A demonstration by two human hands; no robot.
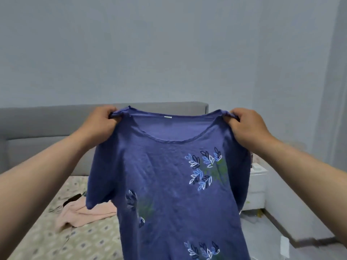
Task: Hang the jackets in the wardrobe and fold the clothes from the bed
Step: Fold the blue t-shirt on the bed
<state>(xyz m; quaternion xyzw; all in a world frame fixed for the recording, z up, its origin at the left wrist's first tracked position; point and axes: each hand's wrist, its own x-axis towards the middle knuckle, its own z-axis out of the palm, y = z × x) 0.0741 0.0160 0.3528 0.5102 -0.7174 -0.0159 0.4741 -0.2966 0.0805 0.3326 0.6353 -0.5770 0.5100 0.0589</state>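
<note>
A blue T-shirt (165, 184) with white and blue leaf prints hangs spread out in front of me above the bed (56, 239). My left hand (102, 124) grips its left shoulder seam and my right hand (247, 126) grips its right shoulder seam, both at the same height. The neckline faces me with a small white label inside. The shirt's lower hem runs out of the frame's bottom edge. A pink garment (84, 212) lies crumpled on the patterned bedspread behind the shirt's left sleeve.
A grey padded headboard (47, 128) stands against the pale blue wall. A dark item (72, 198) lies beside the pink garment. A white bedside cabinet (257, 190) stands to the right of the bed, with glossy floor (272, 241) beyond it.
</note>
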